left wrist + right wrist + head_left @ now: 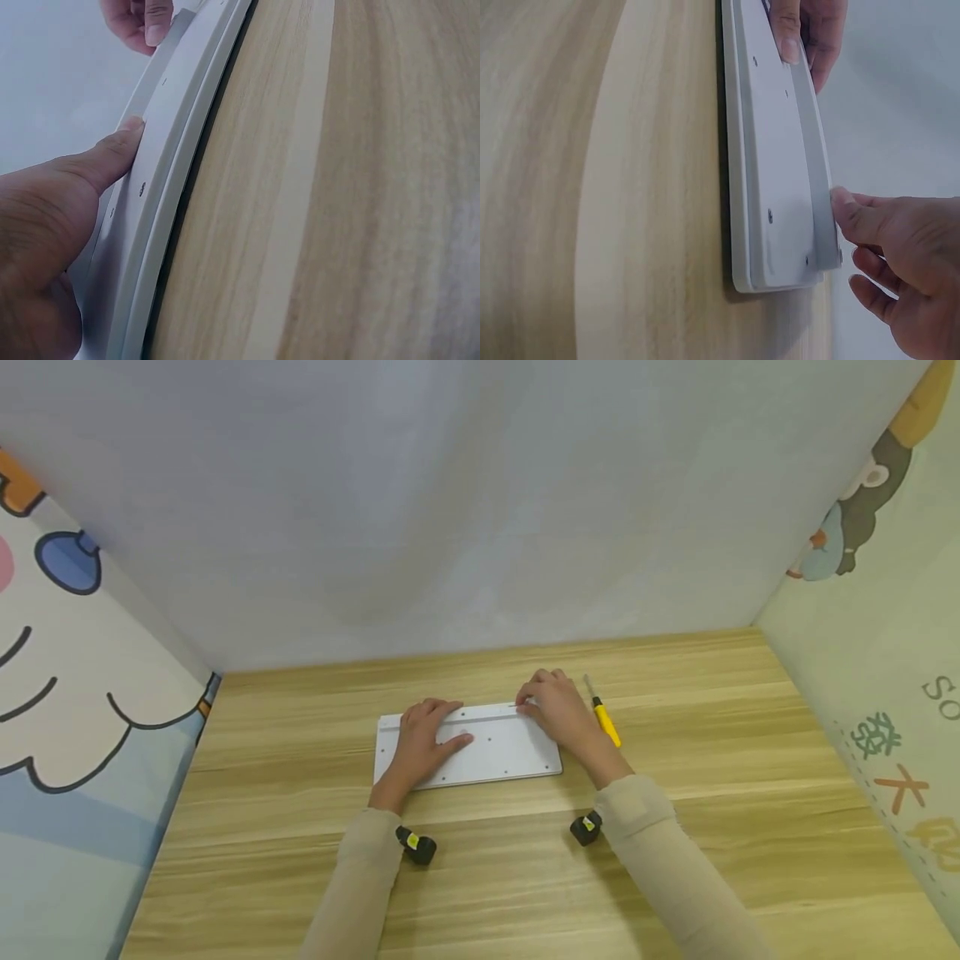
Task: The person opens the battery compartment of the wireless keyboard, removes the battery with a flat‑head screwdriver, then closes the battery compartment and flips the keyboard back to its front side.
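Observation:
A white keyboard lies on the table, its flat back with small screws or screw holes facing up and its keys hidden. Across its left part rests my left hand, the thumb on the back panel and the fingers over the far edge, holding it. At the far right corner, my right hand has its thumb against the raised long edge and its fingers curled behind, pinching that edge. Whether something small is also between these fingertips cannot be made out.
A screwdriver with a yellow and black handle lies right of the keyboard, its shaft pointing away. The wood-grain table meets a grey wall at the back. Black wrist cameras hang below both wrists.

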